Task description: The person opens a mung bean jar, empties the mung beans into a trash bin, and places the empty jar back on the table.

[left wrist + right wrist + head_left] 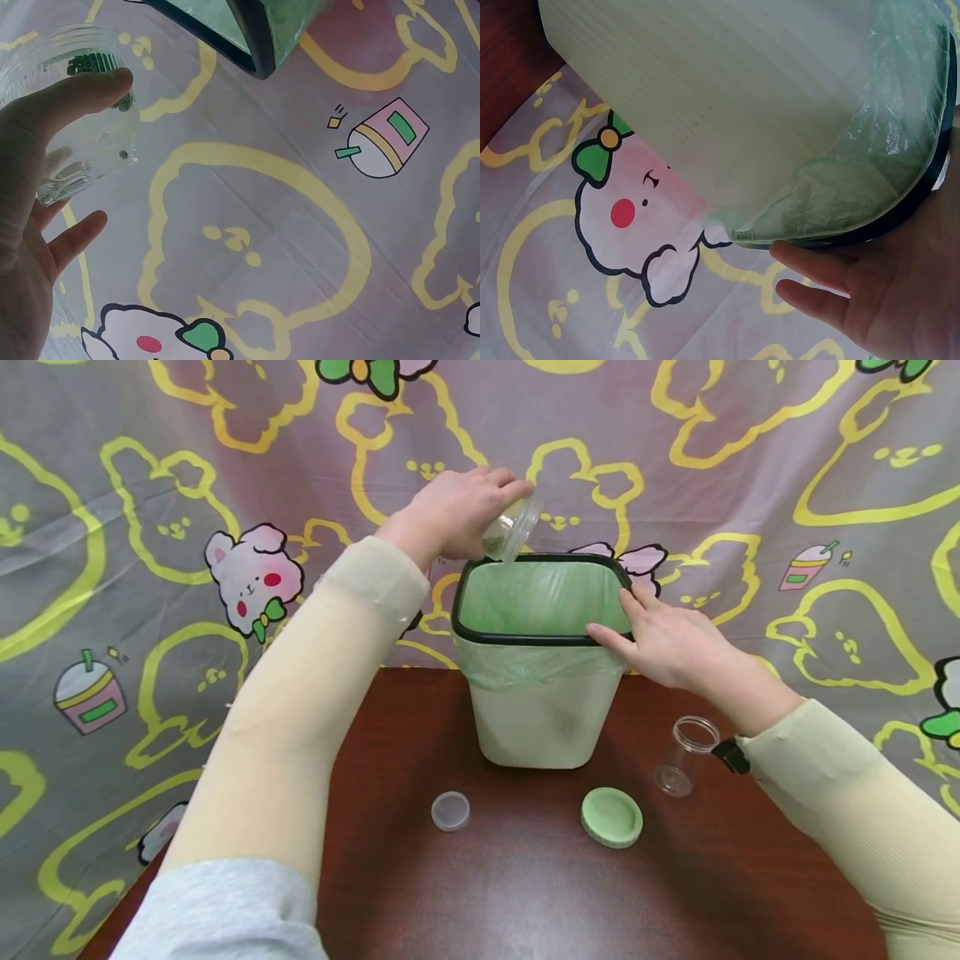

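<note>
My left hand point(468, 510) grips a clear jar point(513, 531), tilted above the left rim of a white trash bin point(543, 718). Small dark green bits point(96, 63) show inside the jar in the left wrist view. A thin green bag point(536, 597) lines the bin and folds over its outside, under a black rim point(536, 638). My right hand point(671, 639) rests on the bin's right rim with its fingers extended. In the right wrist view, two fingers point(814, 274) lie beside the rim, and the rest of that contact is partly hidden.
On the dark red-brown table point(510, 893) lie a small translucent lid point(451, 811) and a green lid point(612, 817) in front of the bin. An uncovered clear jar point(684, 758) stands at the right, close to my right forearm. A patterned curtain point(247, 485) hangs behind.
</note>
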A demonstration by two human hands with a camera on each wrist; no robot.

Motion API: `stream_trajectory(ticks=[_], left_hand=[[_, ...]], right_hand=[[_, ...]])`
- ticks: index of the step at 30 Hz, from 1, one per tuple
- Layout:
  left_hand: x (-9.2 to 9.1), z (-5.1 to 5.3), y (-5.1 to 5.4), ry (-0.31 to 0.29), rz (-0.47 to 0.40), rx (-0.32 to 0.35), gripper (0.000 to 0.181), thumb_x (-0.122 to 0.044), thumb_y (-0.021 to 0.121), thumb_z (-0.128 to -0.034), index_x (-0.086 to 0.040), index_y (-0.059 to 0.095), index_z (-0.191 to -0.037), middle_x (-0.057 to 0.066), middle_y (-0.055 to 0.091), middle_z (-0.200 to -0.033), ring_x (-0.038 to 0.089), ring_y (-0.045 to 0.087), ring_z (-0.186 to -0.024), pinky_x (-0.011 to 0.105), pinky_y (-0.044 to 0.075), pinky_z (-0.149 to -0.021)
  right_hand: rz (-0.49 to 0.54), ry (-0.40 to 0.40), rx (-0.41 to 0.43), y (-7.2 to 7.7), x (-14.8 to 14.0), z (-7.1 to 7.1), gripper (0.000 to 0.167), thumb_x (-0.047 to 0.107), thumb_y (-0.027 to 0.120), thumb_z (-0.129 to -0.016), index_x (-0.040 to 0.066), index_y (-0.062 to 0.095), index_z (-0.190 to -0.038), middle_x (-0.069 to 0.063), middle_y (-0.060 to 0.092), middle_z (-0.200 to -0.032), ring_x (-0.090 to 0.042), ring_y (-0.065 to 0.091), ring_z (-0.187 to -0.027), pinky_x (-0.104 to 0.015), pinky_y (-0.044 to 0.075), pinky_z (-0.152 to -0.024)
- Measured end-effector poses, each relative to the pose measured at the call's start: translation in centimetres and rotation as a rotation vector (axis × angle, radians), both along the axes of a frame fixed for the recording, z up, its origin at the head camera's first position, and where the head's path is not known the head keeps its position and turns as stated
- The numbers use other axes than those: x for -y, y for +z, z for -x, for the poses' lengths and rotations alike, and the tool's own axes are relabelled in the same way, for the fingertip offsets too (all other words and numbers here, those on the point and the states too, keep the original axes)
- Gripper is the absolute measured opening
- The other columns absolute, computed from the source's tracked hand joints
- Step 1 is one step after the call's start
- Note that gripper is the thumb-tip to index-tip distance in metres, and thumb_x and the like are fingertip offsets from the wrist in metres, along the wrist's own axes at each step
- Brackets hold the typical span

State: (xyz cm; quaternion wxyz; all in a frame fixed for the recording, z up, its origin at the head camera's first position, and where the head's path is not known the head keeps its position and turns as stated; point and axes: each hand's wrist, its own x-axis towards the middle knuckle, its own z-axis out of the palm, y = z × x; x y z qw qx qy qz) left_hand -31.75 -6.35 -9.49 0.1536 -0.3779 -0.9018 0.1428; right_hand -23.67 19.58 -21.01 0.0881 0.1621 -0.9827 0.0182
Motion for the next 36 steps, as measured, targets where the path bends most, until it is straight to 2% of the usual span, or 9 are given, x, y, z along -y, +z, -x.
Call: stream_trajectory(ticks=[2, 7, 9, 15, 22, 29, 36], left_hand=[[0.0, 0.0, -0.1, -0.006, 0.000, -0.001, 0.087, -0.009, 0.074, -0.0791, -0.011, 0.027, -0.152, 0.016, 0.037, -0.147, 0.037, 0.041, -0.130, 0.056, 0.044, -0.093], [0.0, -0.1, 0.0, -0.041, -0.051, -0.076, 0.084, -0.024, 0.074, -0.0835, -0.011, 0.028, -0.152, 0.014, 0.037, -0.147, 0.034, 0.038, -0.134, 0.056, 0.044, -0.094], [0.0, -0.1, 0.1, -0.049, -0.050, -0.090, 0.083, -0.025, 0.073, -0.0846, -0.011, 0.029, -0.152, 0.014, 0.038, -0.147, 0.033, 0.036, -0.135, 0.056, 0.044, -0.094], [0.1, 0.0, -0.5, -0.035, 0.013, -0.037, 0.080, -0.009, 0.070, -0.0843, -0.009, 0.029, -0.152, 0.016, 0.039, -0.146, 0.035, 0.040, -0.132, 0.055, 0.043, -0.096], [0.6, 0.2, -0.8, -0.018, 0.009, -0.033, 0.082, -0.009, 0.071, -0.0843, -0.008, 0.026, -0.153, 0.016, 0.039, -0.146, 0.034, 0.038, -0.132, 0.053, 0.043, -0.096], [0.7, 0.4, -1.0, -0.025, 0.004, -0.036, 0.077, -0.010, 0.070, -0.0850, -0.007, 0.030, -0.151, 0.017, 0.041, -0.144, 0.035, 0.039, -0.131, 0.053, 0.043, -0.096], [0.7, 0.2, -0.4, -0.034, 0.004, -0.053, 0.083, -0.007, 0.072, -0.0821, -0.008, 0.028, -0.152, 0.017, 0.038, -0.146, 0.036, 0.038, -0.132, 0.056, 0.043, -0.095]], right_hand=[[0.000, 0.000, 0.003, 0.0, 0.0, 0.0, 0.094, 0.070, 0.019, -0.095, -0.007, 0.022, -0.150, -0.028, 0.013, -0.156, -0.051, 0.038, -0.127, -0.064, 0.036, -0.093], [0.002, -0.004, 0.002, 0.0, -0.1, 0.1, 0.094, 0.070, 0.019, -0.095, -0.007, 0.022, -0.150, -0.027, 0.013, -0.156, -0.052, 0.040, -0.125, -0.064, 0.037, -0.092], [0.001, -0.006, 0.001, 0.1, -0.2, 0.1, 0.094, 0.070, 0.019, -0.095, -0.007, 0.022, -0.150, -0.027, 0.013, -0.156, -0.053, 0.041, -0.124, -0.064, 0.037, -0.092], [0.009, -0.005, 0.004, 0.0, -0.2, 0.0, 0.094, 0.070, 0.020, -0.095, -0.007, 0.023, -0.150, -0.027, 0.014, -0.156, -0.054, 0.043, -0.121, -0.064, 0.037, -0.091], [0.008, -0.009, 0.002, 0.0, 0.0, 0.1, 0.094, 0.071, 0.019, -0.094, -0.005, 0.022, -0.150, -0.027, 0.012, -0.156, -0.055, 0.043, -0.121, -0.064, 0.037, -0.090], [0.006, -0.009, 0.009, 0.1, 0.0, 0.1, 0.095, 0.071, 0.019, -0.095, -0.006, 0.021, -0.151, -0.028, 0.011, -0.156, -0.054, 0.041, -0.123, -0.064, 0.036, -0.092], [0.005, -0.011, 0.017, 0.1, -0.1, 0.0, 0.096, 0.072, 0.018, -0.094, -0.005, 0.020, -0.151, -0.027, 0.010, -0.157, -0.054, 0.039, -0.125, -0.064, 0.036, -0.092]])
